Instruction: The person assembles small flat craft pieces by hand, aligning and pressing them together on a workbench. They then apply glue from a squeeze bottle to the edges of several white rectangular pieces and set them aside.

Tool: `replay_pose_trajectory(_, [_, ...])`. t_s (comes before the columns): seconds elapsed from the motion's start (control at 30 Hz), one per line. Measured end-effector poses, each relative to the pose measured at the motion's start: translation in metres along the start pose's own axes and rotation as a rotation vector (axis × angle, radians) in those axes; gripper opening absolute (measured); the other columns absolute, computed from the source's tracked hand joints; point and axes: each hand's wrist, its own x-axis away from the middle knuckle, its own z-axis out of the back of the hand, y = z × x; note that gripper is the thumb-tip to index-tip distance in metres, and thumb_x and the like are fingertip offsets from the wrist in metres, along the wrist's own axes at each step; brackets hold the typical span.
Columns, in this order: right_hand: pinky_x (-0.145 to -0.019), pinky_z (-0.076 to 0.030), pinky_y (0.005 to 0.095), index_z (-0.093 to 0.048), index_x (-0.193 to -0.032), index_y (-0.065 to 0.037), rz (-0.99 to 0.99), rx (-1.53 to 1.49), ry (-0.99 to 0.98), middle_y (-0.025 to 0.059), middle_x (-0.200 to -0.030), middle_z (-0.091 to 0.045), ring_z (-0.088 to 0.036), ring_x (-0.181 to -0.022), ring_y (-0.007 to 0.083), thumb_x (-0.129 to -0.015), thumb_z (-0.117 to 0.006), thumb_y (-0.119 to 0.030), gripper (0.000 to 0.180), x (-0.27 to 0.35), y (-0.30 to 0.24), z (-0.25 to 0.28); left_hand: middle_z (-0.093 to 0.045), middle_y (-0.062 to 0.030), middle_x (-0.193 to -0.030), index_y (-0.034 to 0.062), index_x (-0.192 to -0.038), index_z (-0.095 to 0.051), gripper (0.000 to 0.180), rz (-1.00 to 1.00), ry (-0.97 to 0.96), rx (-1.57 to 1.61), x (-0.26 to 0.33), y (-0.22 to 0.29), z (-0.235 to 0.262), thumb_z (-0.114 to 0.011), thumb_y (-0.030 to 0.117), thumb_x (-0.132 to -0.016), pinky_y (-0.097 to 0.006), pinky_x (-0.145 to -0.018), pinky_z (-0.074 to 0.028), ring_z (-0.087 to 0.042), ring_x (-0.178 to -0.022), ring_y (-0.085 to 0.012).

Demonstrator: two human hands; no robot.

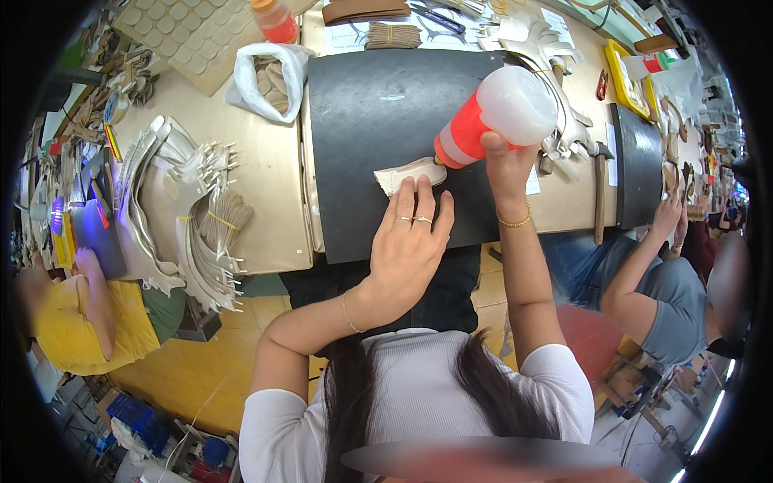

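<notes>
My right hand [508,161] grips a squeeze bottle [515,101] with a clear, whitish base and a red band. The bottle is tipped, its nozzle pointing down and left at the end of a small cream leather piece [394,176]. That piece lies flat on a black work mat [362,105] and has a zigzag edge at its left end. With fingers stretched out, my left hand [409,241] rests its fingertips on the piece's near edge. Whether any liquid leaves the nozzle cannot be made out.
Bundles of pale cut strips [189,209] lie left of the mat. A white bag [270,80] of tan pieces stands at its far left corner, near another red bottle [275,22]. A hammer [600,185] lies to the right. Other people work at both sides.
</notes>
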Motion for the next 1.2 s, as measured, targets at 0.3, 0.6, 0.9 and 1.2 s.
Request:
replay_pose_trajectory(0.3, [-0.079, -0.055, 0.0303, -0.069, -0.107, 0.005, 0.026, 0.016, -0.077, 0.0117, -0.1, -0.074, -0.07, -0.09, 0.0173, -0.08, -0.086, -0.026, 0.044, -0.001, -0.003, -0.017, -0.047, -0.0251, -0.138, 0.0066, -0.129, -0.059, 0.056, -0.01, 0.027, -0.049, 0.003, 0.002, -0.008, -0.077, 0.02, -0.078, -0.047, -0.108, -0.042, -0.045, -0.128, -0.0428])
replay_pose_trajectory(0.6, [-0.074, -0.057, 0.03, -0.072, -0.102, 0.001, 0.086, 0.255, -0.305, 0.0114, -0.093, -0.076, -0.074, -0.083, 0.0187, -0.072, -0.09, -0.026, 0.044, -0.014, -0.016, -0.026, -0.045, -0.0257, -0.137, 0.0063, -0.128, -0.06, 0.055, 0.0, 0.067, -0.032, 0.003, 0.003, -0.012, -0.077, 0.019, -0.077, -0.048, -0.108, -0.042, -0.044, -0.128, -0.0432])
replay_pose_trajectory(0.9, [-0.074, -0.058, 0.0313, -0.071, -0.106, 0.001, 0.188, 0.342, -0.202, 0.0107, -0.093, -0.076, -0.074, -0.085, 0.0188, -0.073, -0.09, -0.033, 0.051, -0.022, -0.021, -0.002, -0.046, -0.024, -0.138, 0.009, -0.128, -0.06, 0.054, 0.01, 0.051, -0.061, 0.002, 0.004, -0.011, -0.077, 0.02, -0.078, -0.048, -0.108, -0.042, -0.043, -0.128, -0.0424])
replay_pose_trajectory(1.2, [-0.08, -0.056, 0.0318, -0.069, -0.107, 0.005, 0.047, 0.276, -0.143, 0.0109, -0.099, -0.074, -0.071, -0.089, 0.0189, -0.077, -0.088, -0.036, 0.054, -0.012, -0.012, 0.001, -0.046, -0.0266, -0.139, 0.008, -0.128, -0.06, 0.054, 0.009, 0.021, -0.063, 0.003, 0.006, -0.009, -0.076, 0.02, -0.078, -0.05, -0.109, -0.042, -0.042, -0.13, -0.0449])
